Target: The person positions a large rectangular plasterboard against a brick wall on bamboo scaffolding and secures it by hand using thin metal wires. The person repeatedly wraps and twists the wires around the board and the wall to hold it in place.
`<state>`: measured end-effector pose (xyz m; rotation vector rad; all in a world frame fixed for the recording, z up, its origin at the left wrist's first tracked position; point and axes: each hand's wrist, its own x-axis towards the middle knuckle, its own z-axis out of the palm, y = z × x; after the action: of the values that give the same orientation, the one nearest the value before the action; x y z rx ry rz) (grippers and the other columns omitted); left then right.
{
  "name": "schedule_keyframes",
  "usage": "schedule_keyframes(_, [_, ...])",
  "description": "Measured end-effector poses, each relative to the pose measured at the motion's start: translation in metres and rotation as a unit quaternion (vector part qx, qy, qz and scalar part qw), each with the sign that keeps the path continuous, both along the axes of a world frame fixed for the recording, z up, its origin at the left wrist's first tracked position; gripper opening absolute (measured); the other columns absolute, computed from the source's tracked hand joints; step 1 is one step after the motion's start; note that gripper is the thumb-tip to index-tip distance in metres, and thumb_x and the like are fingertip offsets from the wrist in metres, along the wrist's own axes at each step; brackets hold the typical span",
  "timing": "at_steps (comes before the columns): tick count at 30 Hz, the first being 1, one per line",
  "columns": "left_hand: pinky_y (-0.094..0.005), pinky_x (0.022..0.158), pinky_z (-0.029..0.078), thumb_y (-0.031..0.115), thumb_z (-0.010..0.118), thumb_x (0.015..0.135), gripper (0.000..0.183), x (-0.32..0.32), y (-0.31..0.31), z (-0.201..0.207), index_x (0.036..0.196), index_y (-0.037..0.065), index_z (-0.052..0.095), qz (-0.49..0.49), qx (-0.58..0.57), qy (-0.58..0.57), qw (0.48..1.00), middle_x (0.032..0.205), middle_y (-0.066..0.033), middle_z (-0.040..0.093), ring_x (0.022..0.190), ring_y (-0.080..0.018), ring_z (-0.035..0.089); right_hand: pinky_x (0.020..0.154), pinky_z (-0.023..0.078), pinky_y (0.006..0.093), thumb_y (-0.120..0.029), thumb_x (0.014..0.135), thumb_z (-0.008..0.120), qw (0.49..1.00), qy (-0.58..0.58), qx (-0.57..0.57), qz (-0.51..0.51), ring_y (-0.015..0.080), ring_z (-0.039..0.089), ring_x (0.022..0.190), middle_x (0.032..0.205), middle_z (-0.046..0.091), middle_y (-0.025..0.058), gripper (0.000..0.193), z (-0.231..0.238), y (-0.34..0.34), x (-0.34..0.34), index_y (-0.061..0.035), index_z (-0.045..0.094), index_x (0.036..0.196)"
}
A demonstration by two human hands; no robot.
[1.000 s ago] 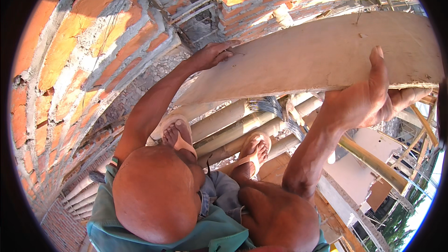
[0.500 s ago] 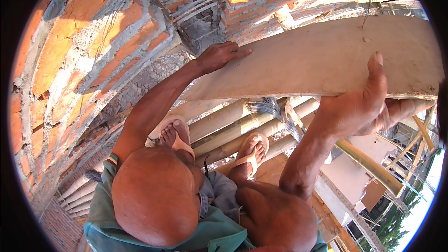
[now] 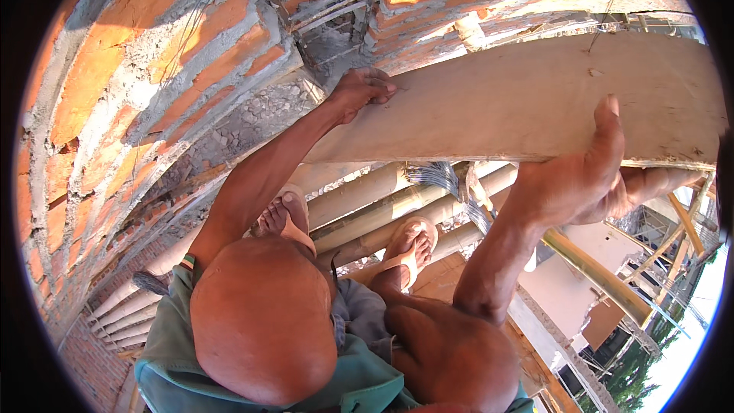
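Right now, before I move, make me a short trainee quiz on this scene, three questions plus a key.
1. True or false: the right hand is well clear of the board.
2. Which footwear shows on the feet? A) boots, B) sandals, C) none.
3. Fill the blank: the wall at the picture's left is made of orange ____ and grey mortar.

Key: 1. False; 2. B; 3. bricks.

One wide fisheye camera looks steeply down from the person's head, facing the board (image 3: 489,107) near in front. The knees (image 3: 264,321), on the near side of the board, loom closest to the lens; the bamboo poles (image 3: 359,196) lie farther off, lower than the board.
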<state>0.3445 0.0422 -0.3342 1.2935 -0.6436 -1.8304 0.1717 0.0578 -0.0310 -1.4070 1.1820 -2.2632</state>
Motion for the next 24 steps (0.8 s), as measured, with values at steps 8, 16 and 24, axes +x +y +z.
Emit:
schedule_keyframes(8, [-0.0267,0.059,0.051,0.001,0.083,0.078,0.032,-0.009,-0.011,0.021,0.105,-0.008,0.067,-0.024,0.001,-0.167,0.986,0.081,-0.0113,0.072,0.067,-0.0135,0.065,0.076,0.064,0.0396,-0.001,0.087,0.068,0.996,-0.050,0.064,-0.035,0.0208,0.065,0.092,0.122,0.055,0.0143,0.055,-0.004,0.007,0.010,-0.0087,0.040,0.134])
schedule_keyframes(16, [-0.0255,0.063,0.053,-0.002,0.077,0.085,0.038,-0.021,-0.012,0.022,0.118,-0.008,0.060,0.043,0.062,-0.059,0.995,0.093,-0.0131,0.071,0.077,-0.0155,0.067,0.075,0.065,0.0355,-0.007,0.094,0.068,0.955,-0.185,0.230,-0.017,0.0194,0.065,0.097,0.120,0.056,0.0173,0.035,-0.004,0.018,-0.007,0.0012,0.053,0.124])
schedule_keyframes(24, [-0.0247,0.087,0.058,-0.001,0.068,0.096,0.051,0.004,0.004,0.012,0.144,-0.004,0.051,0.043,0.067,0.166,0.983,0.119,-0.0157,0.069,0.112,-0.0202,0.069,0.091,0.060,0.0371,-0.003,0.089,0.069,0.920,0.342,0.042,-0.188,0.0263,0.060,0.112,0.137,0.046,0.0188,0.067,-0.030,0.017,-0.028,-0.0068,0.040,0.149])
